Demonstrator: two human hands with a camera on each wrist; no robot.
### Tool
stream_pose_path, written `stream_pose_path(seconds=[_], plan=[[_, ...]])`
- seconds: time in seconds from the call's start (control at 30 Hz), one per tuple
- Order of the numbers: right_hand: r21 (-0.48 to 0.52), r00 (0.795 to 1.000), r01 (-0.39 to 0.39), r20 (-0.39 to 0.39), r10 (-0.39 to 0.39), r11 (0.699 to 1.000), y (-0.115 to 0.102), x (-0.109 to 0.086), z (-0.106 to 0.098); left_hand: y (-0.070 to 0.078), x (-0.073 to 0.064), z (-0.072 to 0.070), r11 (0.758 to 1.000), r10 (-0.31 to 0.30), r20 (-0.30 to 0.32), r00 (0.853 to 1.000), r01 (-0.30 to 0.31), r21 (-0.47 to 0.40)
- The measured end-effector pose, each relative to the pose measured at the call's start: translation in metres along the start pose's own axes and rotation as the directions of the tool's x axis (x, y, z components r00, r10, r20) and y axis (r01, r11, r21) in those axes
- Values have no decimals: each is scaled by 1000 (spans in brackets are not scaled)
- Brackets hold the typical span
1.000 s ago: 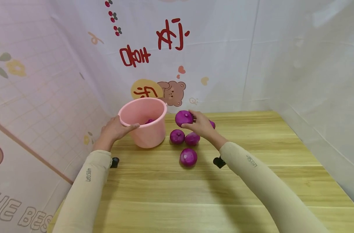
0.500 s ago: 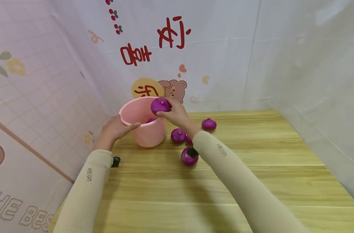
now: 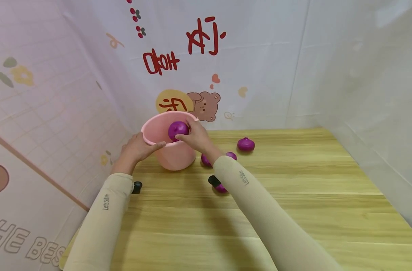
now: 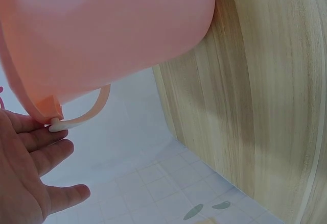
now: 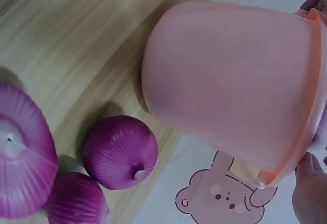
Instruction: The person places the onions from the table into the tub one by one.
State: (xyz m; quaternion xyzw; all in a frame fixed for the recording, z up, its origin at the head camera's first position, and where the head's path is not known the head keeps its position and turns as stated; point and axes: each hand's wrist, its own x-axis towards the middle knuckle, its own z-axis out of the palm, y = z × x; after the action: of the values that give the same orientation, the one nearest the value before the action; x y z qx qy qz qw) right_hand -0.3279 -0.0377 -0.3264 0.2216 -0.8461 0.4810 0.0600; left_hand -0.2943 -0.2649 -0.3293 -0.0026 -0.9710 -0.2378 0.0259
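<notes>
The pink bucket stands on the wooden table. The right hand pinches a purple onion between thumb and fingers at the bucket's mouth; its depth inside cannot be judged. The left hand is at the bucket's left rim, fingers spread, foremost ones touching by the handle, thumb along the near rim. Right of the bucket sit three loose onions, partly masked by the right forearm; a lone onion lies farther right.
</notes>
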Motion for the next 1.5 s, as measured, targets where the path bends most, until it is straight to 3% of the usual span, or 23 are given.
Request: stream_pose_path(seconds=[0.2,0.5,0.73,0.93,1.17,1.5], plan=[[-4,999,-41,24,41,999,3,-2,-4,2,-2,-3,1000,4,-11,1000,-4,-13],[14,994,-112,-17,112,994,15,-10,-28,3,-3,-8,1000,-15,-3,1000,15,0],[-47,983,-182,-22,181,982,55,-22,-58,3,-3,-8,1000,-10,-2,1000,10,2],[-88,973,-227,22,230,970,102,-49,-75,3,-2,-7,1000,-8,16,1000,8,3],[-187,967,-234,57,249,954,131,-71,-75,2,-2,-7,1000,-15,18,1000,16,-1],[-262,958,-240,93,272,935,153,-84,-65,1,0,-1,1000,-13,20,1000,13,-6]])
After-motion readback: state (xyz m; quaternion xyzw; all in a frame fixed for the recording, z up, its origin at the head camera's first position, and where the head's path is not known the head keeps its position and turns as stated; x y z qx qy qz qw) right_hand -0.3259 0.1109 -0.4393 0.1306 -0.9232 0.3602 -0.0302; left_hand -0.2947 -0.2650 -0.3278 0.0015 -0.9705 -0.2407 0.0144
